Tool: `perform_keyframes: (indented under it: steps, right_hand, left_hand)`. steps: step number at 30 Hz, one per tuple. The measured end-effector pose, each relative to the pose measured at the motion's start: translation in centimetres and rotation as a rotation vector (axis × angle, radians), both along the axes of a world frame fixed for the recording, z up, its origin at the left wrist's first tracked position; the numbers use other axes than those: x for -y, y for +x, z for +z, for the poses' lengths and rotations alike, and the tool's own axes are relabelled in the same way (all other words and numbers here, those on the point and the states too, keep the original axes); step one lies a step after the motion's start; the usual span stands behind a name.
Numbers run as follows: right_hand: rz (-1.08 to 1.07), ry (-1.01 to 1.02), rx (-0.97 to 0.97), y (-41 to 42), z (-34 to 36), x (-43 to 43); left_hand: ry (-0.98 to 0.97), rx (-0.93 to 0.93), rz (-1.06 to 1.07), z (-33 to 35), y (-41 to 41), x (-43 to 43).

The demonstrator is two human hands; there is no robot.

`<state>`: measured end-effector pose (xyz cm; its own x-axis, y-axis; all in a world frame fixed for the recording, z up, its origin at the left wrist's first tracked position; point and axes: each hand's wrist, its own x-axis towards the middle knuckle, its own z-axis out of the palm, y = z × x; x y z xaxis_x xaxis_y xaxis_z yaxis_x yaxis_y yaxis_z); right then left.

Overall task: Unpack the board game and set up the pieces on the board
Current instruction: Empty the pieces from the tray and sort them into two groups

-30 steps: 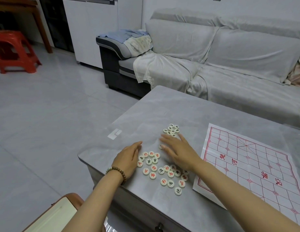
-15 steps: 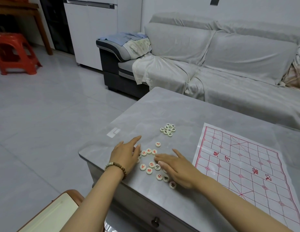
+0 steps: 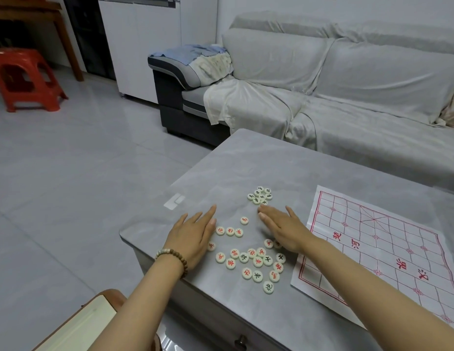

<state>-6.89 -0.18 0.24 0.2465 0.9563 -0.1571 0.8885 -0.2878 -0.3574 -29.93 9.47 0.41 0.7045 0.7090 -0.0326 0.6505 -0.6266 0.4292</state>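
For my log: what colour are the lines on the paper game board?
Red, on a white board; the head view shows it.

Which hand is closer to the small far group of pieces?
Right. The right hand has its fingertips just short of the far group of pieces; the left hand rests flat farther to the left.

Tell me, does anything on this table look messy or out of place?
The round pieces lie scattered loose on the table beside the board, none on it; a small cluster sits apart, farther back.
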Motion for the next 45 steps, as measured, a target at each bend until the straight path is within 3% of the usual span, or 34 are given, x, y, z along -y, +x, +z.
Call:
perform_keyframes:
  steps: [3,6,8,11,17,22,28,34,38,41,45]
  right_hand:
    - [0.031,0.109,0.004,-0.8,-0.3,-0.6]
    - [0.197,0.174,-0.065,-4.1,-0.3,-0.6]
    - [0.284,0.16,-0.08,-6.0,-0.3,-1.0]
    - [0.346,0.119,-0.081,-7.5,0.0,-2.3]
    - [0.307,0.016,0.014,-7.8,-0.2,-4.0]
    - [0.051,-0.02,0.084,-3.5,0.6,-4.3]
    - [0.061,-0.057,-0.029,-2.7,0.8,-1.9]
    - [0.139,-0.171,-0.328,-6.9,1.0,-0.6]
    - [0.071,-0.034,-0.424,-6.5,3.6,0.9]
    - [0.04,0.039,-0.338,-5.3,4.0,3.9]
    - [0.181,0.015,-0.105,-5.0,2.1,6.9]
  left_hand:
    - [-0.134,0.117,0.029,-0.8,0.3,-0.6]
    - [-0.337,0.371,0.145,-1.1,0.1,-0.9]
    - [-0.357,0.513,0.273,-1.0,-0.3,-1.1]
    - [-0.356,0.582,0.345,-1.4,-0.8,-1.5]
    - [-0.338,0.492,0.298,-2.4,-0.4,-1.3]
    - [-0.259,0.362,0.22,-2.3,0.2,-0.9]
    - [-0.254,0.309,0.153,-1.9,0.1,-0.5]
    - [-0.27,0.223,0.047,-1.5,0.4,1.1]
    - [-0.18,0.135,-0.024,-2.1,0.6,1.8]
    - [-0.092,0.076,-0.111,-2.3,0.9,2.1]
    - [0.042,-0.046,-0.245,-2.1,1.8,2.9]
